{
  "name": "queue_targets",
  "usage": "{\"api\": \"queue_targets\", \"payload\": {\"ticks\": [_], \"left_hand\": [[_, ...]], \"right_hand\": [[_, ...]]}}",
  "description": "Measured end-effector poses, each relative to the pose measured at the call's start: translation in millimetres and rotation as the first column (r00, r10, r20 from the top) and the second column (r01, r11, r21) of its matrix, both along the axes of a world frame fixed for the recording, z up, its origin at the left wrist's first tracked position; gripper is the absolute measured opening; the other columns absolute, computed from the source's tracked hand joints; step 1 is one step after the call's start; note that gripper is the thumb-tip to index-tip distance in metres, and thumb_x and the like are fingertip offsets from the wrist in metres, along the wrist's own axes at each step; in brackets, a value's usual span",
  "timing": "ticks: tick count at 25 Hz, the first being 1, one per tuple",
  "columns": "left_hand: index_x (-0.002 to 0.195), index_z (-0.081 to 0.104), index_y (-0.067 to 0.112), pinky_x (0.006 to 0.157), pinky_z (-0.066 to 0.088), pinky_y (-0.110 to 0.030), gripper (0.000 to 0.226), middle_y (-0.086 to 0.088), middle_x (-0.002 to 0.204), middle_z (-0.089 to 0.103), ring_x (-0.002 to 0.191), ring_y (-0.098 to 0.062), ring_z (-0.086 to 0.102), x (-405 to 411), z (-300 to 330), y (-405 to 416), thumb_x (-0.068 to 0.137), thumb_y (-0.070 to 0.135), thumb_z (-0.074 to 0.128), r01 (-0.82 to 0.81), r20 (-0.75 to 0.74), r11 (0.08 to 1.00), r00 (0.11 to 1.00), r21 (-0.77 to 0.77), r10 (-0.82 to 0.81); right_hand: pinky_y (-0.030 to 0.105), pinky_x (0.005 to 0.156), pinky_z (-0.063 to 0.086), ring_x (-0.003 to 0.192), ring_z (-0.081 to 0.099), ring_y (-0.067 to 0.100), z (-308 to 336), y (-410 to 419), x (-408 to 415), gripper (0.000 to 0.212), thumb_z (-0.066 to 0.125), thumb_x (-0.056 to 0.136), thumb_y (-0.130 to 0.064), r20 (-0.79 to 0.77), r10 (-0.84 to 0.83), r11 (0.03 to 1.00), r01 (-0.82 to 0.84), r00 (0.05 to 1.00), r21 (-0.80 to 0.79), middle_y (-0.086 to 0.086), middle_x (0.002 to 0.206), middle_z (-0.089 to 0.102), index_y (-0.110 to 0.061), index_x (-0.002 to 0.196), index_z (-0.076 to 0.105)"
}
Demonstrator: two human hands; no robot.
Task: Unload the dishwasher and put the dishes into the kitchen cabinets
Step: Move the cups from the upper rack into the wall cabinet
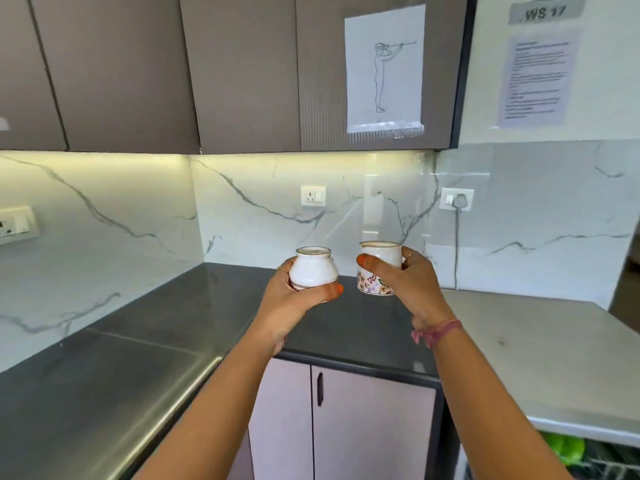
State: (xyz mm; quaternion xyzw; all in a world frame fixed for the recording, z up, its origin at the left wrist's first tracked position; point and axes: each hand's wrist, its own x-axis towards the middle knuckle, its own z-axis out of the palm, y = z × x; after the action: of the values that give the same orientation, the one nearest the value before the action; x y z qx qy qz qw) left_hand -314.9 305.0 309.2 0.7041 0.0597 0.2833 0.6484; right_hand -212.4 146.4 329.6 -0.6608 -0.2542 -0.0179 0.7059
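Closed cabinets (242, 74) fill the top of the frame, and with the left hand (294, 303) holding a white cup (313, 271) and the right hand (412, 282) a flowered cup (379, 271), opening a door could make one drop.

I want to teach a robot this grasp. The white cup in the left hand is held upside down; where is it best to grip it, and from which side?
Grip the white cup around its wide rounded belly, coming from below and the side as the left hand does. Its narrow foot points up and the body bulges, so fingers curled round the bulge sit securely.
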Motion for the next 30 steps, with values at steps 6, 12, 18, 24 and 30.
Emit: {"api": "queue_targets", "payload": {"ticks": [6, 12, 18, 24, 30], "left_hand": [[0.11, 0.063, 0.022, 0.092, 0.051, -0.03, 0.066, -0.002, 0.103, 0.072, 0.101, -0.019, 0.066, 65, 22, 85, 0.049, 0.03, 0.087, -0.038, 0.025, 0.999, 0.999, -0.012, 0.039], [0.107, 0.067, 0.015, 0.1, 0.048, -0.04, 0.064, -0.007, 0.102, 0.073, 0.101, -0.023, 0.067, 160, 64, 184, 0.049, 0.032, 0.086, -0.058, 0.095, 0.998, 0.994, 0.014, 0.056], [0.106, 0.068, 0.017, 0.096, 0.051, -0.036, 0.048, -0.008, 0.102, 0.073, 0.101, -0.024, 0.067, 249, 93, 261, 0.061, 0.02, 0.084, 0.009, 0.157, 1.0, 0.988, 0.013, -0.01], [0.105, 0.069, 0.018, 0.092, 0.053, -0.039, 0.052, -0.005, 0.099, 0.074, 0.097, -0.023, 0.069, 331, 118, 327, 0.055, 0.025, 0.084, 0.092, 0.178, 0.994, 0.979, 0.065, -0.102], [0.102, 0.069, 0.02, 0.094, 0.051, -0.046, 0.064, -0.005, 0.099, 0.074, 0.097, -0.026, 0.068, 370, 123, 366, 0.043, 0.035, 0.086, 0.146, 0.171, 0.987, 0.973, 0.065, -0.155]], "right_hand": [[0.031, 0.071, 0.056, 0.077, 0.07, 0.016, 25, 73, 73, 0.021, 0.08, 0.073, -0.029, 0.045, 0.018, 0.998, -0.021, 0.999, 0.058, 0.002, 0.085, 0.074, -0.021, 0.09, 0.072], [0.02, 0.065, 0.055, 0.08, 0.067, 0.012, 73, 179, 178, 0.034, 0.078, 0.075, -0.034, 0.132, 0.05, 0.998, -0.056, 0.99, 0.039, 0.001, 0.092, 0.071, -0.018, 0.102, 0.067], [0.02, 0.06, 0.052, 0.069, 0.066, 0.012, 108, 274, 266, 0.019, 0.078, 0.076, -0.027, 0.101, 0.046, 0.993, -0.057, 0.994, 0.106, 0.003, 0.078, 0.069, -0.015, 0.085, 0.066], [0.025, 0.063, 0.055, 0.08, 0.069, 0.02, 138, 348, 334, 0.028, 0.079, 0.074, -0.025, 0.043, 0.039, 0.973, -0.047, 0.998, 0.226, 0.008, 0.089, 0.07, -0.011, 0.094, 0.064], [0.033, 0.082, 0.057, 0.088, 0.065, 0.022, 151, 381, 367, 0.021, 0.074, 0.081, -0.022, -0.022, 0.053, 0.92, -0.041, 0.998, 0.391, 0.011, 0.096, 0.066, -0.012, 0.095, 0.061]]}}
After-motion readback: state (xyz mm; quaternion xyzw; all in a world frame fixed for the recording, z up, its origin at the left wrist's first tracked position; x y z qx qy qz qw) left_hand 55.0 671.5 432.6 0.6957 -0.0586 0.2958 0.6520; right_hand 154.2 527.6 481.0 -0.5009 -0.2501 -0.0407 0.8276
